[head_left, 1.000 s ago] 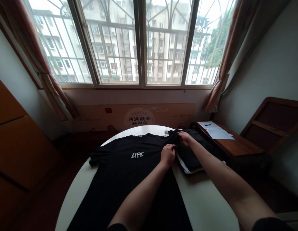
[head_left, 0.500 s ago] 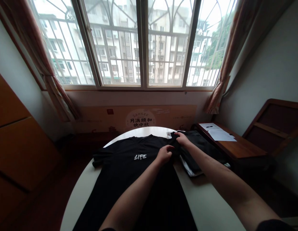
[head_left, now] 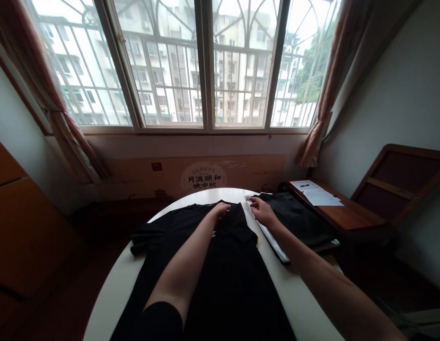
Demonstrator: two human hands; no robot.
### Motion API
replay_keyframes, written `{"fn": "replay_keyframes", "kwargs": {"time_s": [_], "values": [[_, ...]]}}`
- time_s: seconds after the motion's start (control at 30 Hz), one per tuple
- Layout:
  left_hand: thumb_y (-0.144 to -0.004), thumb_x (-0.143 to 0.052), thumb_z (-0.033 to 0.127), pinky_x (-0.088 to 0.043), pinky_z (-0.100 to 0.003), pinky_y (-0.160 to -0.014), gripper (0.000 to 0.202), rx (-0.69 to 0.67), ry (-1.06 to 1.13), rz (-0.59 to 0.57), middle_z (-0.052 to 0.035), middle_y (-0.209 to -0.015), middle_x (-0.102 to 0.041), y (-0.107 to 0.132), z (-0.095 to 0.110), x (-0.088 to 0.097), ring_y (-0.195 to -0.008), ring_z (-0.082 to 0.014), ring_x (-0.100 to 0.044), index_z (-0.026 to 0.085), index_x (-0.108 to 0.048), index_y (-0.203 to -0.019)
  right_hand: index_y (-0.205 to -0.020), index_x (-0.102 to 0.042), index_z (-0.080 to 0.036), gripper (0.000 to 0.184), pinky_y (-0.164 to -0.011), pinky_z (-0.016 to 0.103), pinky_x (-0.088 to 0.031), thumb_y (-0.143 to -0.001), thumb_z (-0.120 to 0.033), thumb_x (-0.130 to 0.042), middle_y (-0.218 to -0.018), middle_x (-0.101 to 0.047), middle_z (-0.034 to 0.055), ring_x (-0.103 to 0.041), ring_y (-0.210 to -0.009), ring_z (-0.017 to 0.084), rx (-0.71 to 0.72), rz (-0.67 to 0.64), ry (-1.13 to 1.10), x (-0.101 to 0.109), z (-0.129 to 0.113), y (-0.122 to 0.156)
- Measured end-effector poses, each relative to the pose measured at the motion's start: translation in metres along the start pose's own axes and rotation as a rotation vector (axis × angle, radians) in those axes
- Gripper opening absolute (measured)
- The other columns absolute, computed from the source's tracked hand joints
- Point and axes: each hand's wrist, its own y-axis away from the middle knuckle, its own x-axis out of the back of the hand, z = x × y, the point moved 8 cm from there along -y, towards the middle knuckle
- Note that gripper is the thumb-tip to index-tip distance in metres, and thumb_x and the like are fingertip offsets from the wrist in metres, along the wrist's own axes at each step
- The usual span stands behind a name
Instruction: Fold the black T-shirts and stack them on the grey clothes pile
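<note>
A black T-shirt (head_left: 223, 274) lies spread on a round white table (head_left: 110, 293), collar toward the window. Its right sleeve is folded inward over the chest, which hides the white print. My left hand (head_left: 220, 209) lies on the folded part near the collar, fingers stretched flat. My right hand (head_left: 261, 211) sits at the shirt's right shoulder edge, its fingers bent and pinching the fabric there. The left sleeve still sticks out toward the table's left rim.
A stack of folded dark clothes (head_left: 298, 222) with a white layer lies right of the shirt. Beyond it stands a wooden desk (head_left: 351, 215) with papers (head_left: 319, 196), then a wooden frame (head_left: 400, 180). A printed cardboard box (head_left: 206, 177) leans under the window. An orange cabinet (head_left: 28, 227) stands at the left.
Both hands carried the right sleeve leftward and laid it over the chest, covering the print. My left hand moved up to the collar and flattened. The camera shifted slightly.
</note>
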Motion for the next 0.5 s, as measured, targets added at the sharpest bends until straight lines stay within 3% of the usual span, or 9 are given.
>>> {"fn": "replay_keyframes", "kwargs": {"time_s": [0.1,0.2,0.37,0.5], "values": [[-0.095,-0.062,0.037,-0.056,-0.044,-0.09,0.037,-0.01,-0.15,0.027,-0.0091,-0.126,-0.061,-0.016,0.009,-0.003,-0.107,-0.0235,-0.063,0.017,-0.059,-0.126,-0.124,-0.066,-0.012,0.047,-0.091,0.034,-0.052,-0.078,-0.009,-0.057,-0.107,-0.071,0.0128,-0.067,-0.09,0.022,0.049,-0.057,0.103,0.006,-0.004,0.025],[-0.095,-0.061,0.037,-0.055,-0.044,-0.091,0.035,-0.051,-0.265,0.015,-0.0091,-0.127,-0.061,-0.032,0.021,-0.016,-0.108,-0.0233,-0.063,0.018,-0.06,-0.125,-0.127,-0.065,-0.011,0.054,-0.102,0.037,-0.046,-0.074,-0.007,-0.059,-0.121,-0.068,0.0166,-0.064,-0.111,0.03,0.117,-0.156,0.225,-0.016,-0.013,0.064],[-0.095,-0.061,0.037,-0.056,-0.043,-0.09,0.034,-0.109,-0.385,-0.045,-0.0086,-0.126,-0.062,-0.053,0.034,-0.042,-0.107,-0.0231,-0.063,0.018,-0.061,-0.124,-0.149,-0.042,-0.004,0.068,-0.117,0.044,-0.031,-0.083,-0.014,-0.052,-0.152,-0.045,0.0223,-0.04,-0.142,0.035,0.192,-0.289,0.555,-0.071,-0.012,0.123],[-0.095,-0.061,0.037,-0.056,-0.043,-0.09,0.034,-0.159,-0.437,-0.064,-0.0085,-0.125,-0.062,-0.064,0.04,-0.054,-0.106,-0.0228,-0.063,0.018,-0.061,-0.123,-0.156,-0.029,-0.006,0.075,-0.122,0.05,-0.02,-0.086,-0.021,-0.051,-0.163,-0.025,0.0179,-0.02,-0.151,0.035,0.15,-0.251,0.546,-0.081,-0.005,0.129]]}}
